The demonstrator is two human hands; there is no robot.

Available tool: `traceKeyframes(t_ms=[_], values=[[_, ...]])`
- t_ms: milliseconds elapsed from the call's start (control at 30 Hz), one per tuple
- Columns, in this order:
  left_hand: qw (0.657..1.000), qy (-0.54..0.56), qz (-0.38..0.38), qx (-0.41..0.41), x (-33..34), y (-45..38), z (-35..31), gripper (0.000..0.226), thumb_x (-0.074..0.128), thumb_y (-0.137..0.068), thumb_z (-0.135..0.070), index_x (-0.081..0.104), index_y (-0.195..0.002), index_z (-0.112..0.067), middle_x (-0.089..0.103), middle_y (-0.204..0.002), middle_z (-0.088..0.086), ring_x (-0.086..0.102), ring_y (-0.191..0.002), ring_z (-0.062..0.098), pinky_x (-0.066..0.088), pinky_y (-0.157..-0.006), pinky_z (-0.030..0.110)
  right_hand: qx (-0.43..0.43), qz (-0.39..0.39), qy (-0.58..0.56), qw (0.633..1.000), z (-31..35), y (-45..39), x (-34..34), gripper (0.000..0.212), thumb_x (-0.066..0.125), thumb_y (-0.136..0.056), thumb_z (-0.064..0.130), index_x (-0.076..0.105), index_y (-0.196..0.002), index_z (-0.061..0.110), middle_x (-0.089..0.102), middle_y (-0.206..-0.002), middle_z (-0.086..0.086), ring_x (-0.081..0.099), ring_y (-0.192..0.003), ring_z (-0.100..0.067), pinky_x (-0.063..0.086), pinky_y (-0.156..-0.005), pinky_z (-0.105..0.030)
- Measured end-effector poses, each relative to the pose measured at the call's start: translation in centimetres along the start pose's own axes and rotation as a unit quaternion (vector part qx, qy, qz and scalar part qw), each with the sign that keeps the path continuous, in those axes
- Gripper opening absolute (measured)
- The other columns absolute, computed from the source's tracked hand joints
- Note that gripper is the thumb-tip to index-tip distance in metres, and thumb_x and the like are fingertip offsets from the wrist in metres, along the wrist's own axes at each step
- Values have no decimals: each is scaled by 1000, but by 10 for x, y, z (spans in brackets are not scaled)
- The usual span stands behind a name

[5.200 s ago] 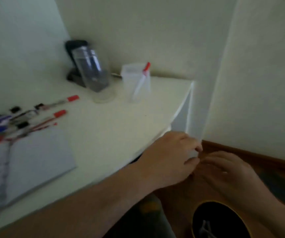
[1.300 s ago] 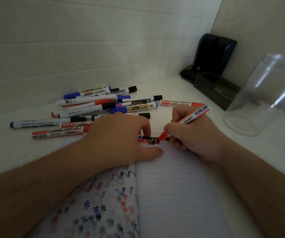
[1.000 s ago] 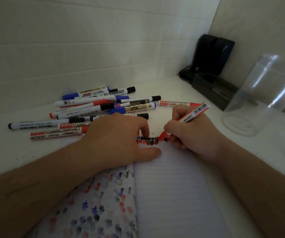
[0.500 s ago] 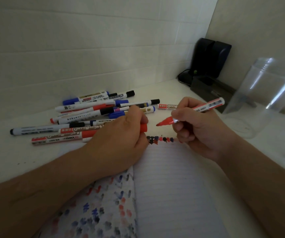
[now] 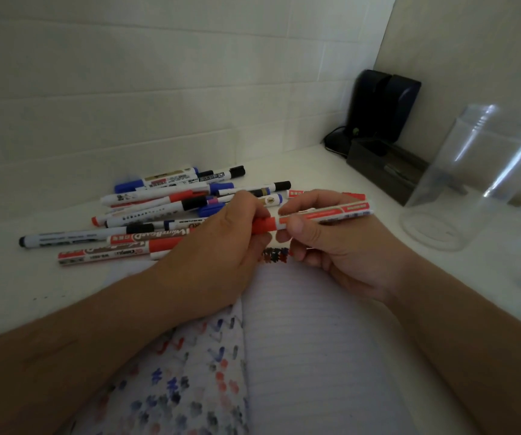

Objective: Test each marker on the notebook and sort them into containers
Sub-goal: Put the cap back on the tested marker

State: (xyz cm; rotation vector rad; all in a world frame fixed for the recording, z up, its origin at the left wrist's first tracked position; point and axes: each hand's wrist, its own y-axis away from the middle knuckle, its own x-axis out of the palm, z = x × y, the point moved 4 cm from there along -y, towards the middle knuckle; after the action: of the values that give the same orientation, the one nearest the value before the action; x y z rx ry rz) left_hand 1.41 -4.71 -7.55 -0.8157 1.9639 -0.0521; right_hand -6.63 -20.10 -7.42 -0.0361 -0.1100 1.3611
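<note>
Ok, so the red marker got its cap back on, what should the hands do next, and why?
Probably carry the red marker over to the clear container on the right and drop it in. The left hand pinches the red cap, seated on the tip, the right hand grips the barrel, and fresh scribbles on the notebook suggest testing is done.

So the marker [image 5: 322,215] sits crosswise between both sets of fingers [image 5: 293,229], right above the top edge of the open notebook [image 5: 309,340] on the bench [image 5: 8,277]. Marker pile [image 5: 158,215] is left of and behind the fingers. Clear jar [image 5: 460,189] off to the right, black holder [image 5: 381,171] behind that.
</note>
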Motion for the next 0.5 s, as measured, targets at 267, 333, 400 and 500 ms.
traceKeyframes(t_ms=[267, 333, 400, 500], values=[[996, -35, -60, 58, -10, -4, 11, 43, 36, -103, -50, 59, -134, -31, 56, -105, -19, 49, -100, -8, 32, -86, 3, 47, -7, -5, 999, 12, -2, -25, 32, 53, -99, 26, 78, -107, 7, 69, -80, -13, 52, -56, -18, 38, -48, -27], [996, -29, -73, 53, -14, -4, 11, 46, 35, -101, -53, 59, -135, -33, 55, -101, -22, 49, -98, -9, 31, -85, 2, -11, -40, 84, 996, 18, -3, -32, 20, 67, -93, 24, 77, -103, 11, 71, -80, -12, 50, -54, -17, 38, -46, -24], [996, -22, -72, 38, -14, -4, 12, 43, 37, -98, -54, 58, -131, -37, 53, -104, -25, 48, -100, -11, 33, -84, 4, -75, -48, 264, 961, 24, -1, -34, 18, 71, -87, 32, 77, -101, 24, 75, -84, -3, 56, -58, -14, 47, -52, -24], [998, -8, -62, 15, -11, -4, 10, 22, 52, -98, -42, 55, -119, -37, 54, -99, -23, 49, -94, -15, 36, -76, 3, -104, -12, 455, 884, 22, 0, -28, 18, 73, -92, 34, 69, -103, 48, 72, -88, 14, 67, -71, -6, 55, -67, -21]])
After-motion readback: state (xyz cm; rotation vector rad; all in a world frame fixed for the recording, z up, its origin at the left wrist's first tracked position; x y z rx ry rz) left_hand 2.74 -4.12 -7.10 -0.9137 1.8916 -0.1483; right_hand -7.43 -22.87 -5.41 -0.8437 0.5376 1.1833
